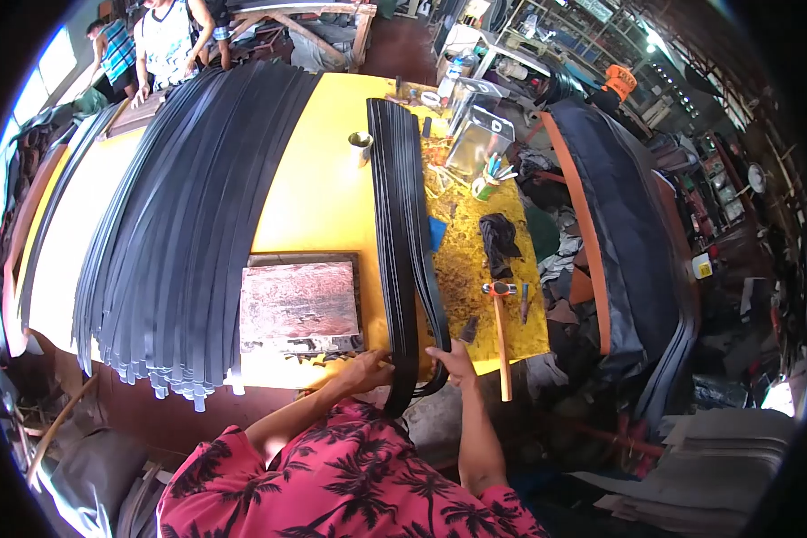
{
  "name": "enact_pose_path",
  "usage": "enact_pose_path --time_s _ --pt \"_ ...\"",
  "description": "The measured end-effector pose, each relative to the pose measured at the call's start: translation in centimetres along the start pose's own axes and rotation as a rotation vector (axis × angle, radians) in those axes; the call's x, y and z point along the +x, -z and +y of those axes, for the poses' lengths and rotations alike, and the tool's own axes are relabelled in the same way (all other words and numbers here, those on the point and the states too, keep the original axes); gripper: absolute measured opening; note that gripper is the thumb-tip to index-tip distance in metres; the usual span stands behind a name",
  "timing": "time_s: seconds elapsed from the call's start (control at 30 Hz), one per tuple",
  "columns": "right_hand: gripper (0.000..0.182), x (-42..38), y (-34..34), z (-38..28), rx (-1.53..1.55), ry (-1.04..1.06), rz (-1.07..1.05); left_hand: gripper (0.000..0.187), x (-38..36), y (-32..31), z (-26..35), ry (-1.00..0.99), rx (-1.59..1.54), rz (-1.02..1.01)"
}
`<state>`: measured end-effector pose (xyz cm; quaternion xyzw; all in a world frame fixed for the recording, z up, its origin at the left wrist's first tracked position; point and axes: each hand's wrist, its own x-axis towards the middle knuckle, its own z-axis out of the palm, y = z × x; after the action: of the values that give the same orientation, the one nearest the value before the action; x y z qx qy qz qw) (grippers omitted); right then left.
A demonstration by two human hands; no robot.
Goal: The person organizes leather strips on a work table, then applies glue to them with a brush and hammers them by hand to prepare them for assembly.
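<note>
A long bundle of black strips [393,206] runs down the yellow table [309,179] and hangs over its near edge. My left hand [368,368] is at the bundle's left side near that edge, its fingers partly hidden. On the right side, my right hand [455,360] has its fingers closed round a few strips that bow away from the rest. Left of the bundle lies a reddish, worn block [299,300] in a dark frame. A wide fan of dark strips [188,215] covers the table's left part.
Right of the bundle are a hammer [502,341], a dark cloth [499,242], a cup of pens [486,186] and clear containers [480,139]. A small can [360,143] stands behind. People [166,45] stand at the far left.
</note>
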<state>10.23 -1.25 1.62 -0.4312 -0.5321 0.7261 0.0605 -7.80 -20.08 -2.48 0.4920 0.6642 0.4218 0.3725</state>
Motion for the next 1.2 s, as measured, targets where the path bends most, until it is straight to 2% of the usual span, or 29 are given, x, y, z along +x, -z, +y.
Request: enact_pose_path --time_s 0.07,0.1,0.13,0.2,0.23,0.33,0.37,0.5,0.63,0.7,0.73,0.8,0.83,0.9,0.93,0.97,1.0,1.03,1.07,1.1,1.13,1.17,1.2 --pt "0.039 0.2 -3.1 1.1 -0.268 0.101 0.171 0.043 0.5 -0.2 -0.6 0.027 -0.003 -0.028" --pt "0.051 0.8 -4.3 2.5 -0.335 0.231 0.293 0.044 0.7 -0.2 -0.6 0.048 -0.007 -0.055" --pt "0.051 1.1 -4.5 3.4 -0.335 0.229 0.292 0.044 0.8 -0.1 -0.6 0.05 -0.008 -0.056" --pt "0.055 0.8 -5.7 2.7 -0.582 0.299 0.45 0.044 0.8 0.5 -0.4 0.051 -0.102 -0.091" --pt "0.059 0.3 -5.8 2.3 -0.652 0.235 0.515 0.044 0.8 0.7 -0.3 0.055 -0.101 -0.094" --pt "0.056 -0.5 -5.4 0.6 -0.592 0.14 0.45 0.043 0.9 1.2 0.2 0.027 -0.08 -0.101" --pt "0.054 -0.7 -5.6 0.0 -0.674 0.14 0.49 0.043 1.1 1.1 0.2 0.035 -0.056 -0.105" --pt "0.053 -0.9 -4.7 -1.3 -0.824 0.198 0.56 0.039 1.1 1.8 1.1 0.036 -0.051 -0.051" --pt "0.053 -1.4 -3.8 -2.7 -0.845 0.241 0.469 0.036 1.5 2.2 3.2 0.122 -0.068 -0.083" --pt "0.052 -1.8 -4.3 -3.5 -0.869 0.23 0.421 0.036 1.9 2.1 3.8 0.209 0.073 0.054" --pt "0.052 -1.8 -4.3 -3.4 -0.869 0.235 0.43 0.036 2.1 1.9 3.7 0.199 0.075 0.053" --pt "0.052 -1.7 -4.1 -3.1 -0.884 0.218 0.45 0.041 2.5 1.5 3.3 0.135 0.001 0.24" --pt "0.057 -1.7 -3.8 -3.1 -0.871 0.201 0.449 0.041 2.8 1.2 3.2 0.128 0.002 0.241" --pt "0.06 -2.3 -3.6 -3.0 -0.827 0.297 0.482 0.052 4.3 1.5 5.0 0.292 -0.285 0.0" --pt "0.063 -2.2 -3.3 -3.5 -0.784 0.388 0.507 0.052 5.9 1.4 5.9 0.276 -0.283 0.013" --pt "0.072 -3.8 -3.9 -5.9 -0.72 0.445 0.394 0.056 7.8 1.0 6.7 0.461 -0.774 -0.061" --pt "0.072 -4.9 -4.4 -7.7 -0.725 0.469 0.392 0.059 9.8 0.8 7.6 0.629 -1.267 -0.146" --pt "0.065 -6.0 -4.9 -8.8 -0.734 0.459 0.38 0.059 11.9 0.9 8.9 0.607 -1.263 -0.139" --pt "0.058 -7.4 -5.3 -9.8 -0.743 0.444 0.37 0.062 14.0 1.1 10.2 0.481 -1.466 -0.114" --pt "0.057 -9.5 -6.0 -11.4 -0.72 0.397 0.325 0.065 16.0 1.5 11.2 0.346 -1.663 -0.094" --pt "0.057 -10.9 -6.2 -12.2 -0.696 0.348 0.281 0.065 18.0 1.8 11.3 0.327 -1.658 -0.097" --pt "0.053 -11.3 -5.5 -10.0 -0.832 0.628 0.4 0.064 20.2 1.9 10.9 0.296 -1.763 -0.035" --pt "0.052 -13.2 -5.1 -10.0 -0.766 0.437 0.347 0.063 21.9 2.1 11.0 0.262 -1.866 0.024"
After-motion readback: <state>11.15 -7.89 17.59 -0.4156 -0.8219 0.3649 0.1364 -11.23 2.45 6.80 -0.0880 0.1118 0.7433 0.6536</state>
